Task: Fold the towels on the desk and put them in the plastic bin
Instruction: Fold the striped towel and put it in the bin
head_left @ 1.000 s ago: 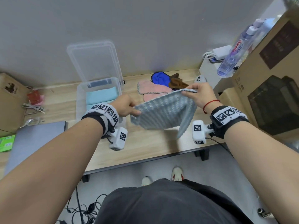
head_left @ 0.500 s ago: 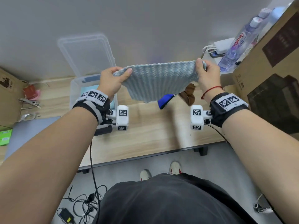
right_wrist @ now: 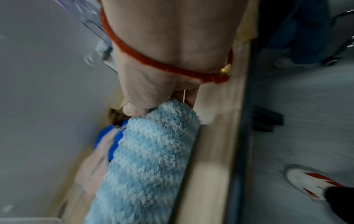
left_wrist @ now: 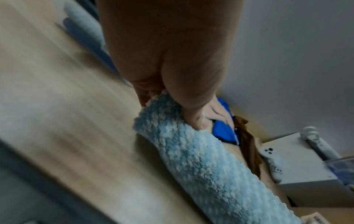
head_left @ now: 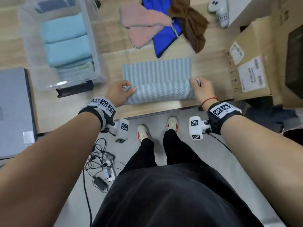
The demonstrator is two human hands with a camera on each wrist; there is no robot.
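A light blue striped towel (head_left: 157,74) lies flat on the wooden desk (head_left: 78,108), its near edge turned over into a fold (head_left: 160,92). My left hand (head_left: 120,92) pinches the left corner of that fold, thumb on top (left_wrist: 197,121). My right hand (head_left: 200,89) pinches the right corner (right_wrist: 138,109). The same fluffy towel (left_wrist: 201,159) fills both wrist views (right_wrist: 149,159). The clear plastic bin (head_left: 96,59) stands at the left with folded pale blue towels (head_left: 65,41) in it. Pink (head_left: 141,25), royal blue (head_left: 165,38) and brown (head_left: 191,25) towels lie loose behind.
Cardboard boxes (head_left: 255,63) crowd the desk's right end. A white game controller (head_left: 219,10) lies at the back right. A grey laptop (head_left: 14,112) sits at the left. The desk's front edge runs just below my hands; cables (head_left: 100,164) lie on the floor.
Half a second ago I held the towel spread in the air. It now lies on the desk, and both hands have brought its near edge over into a fold.
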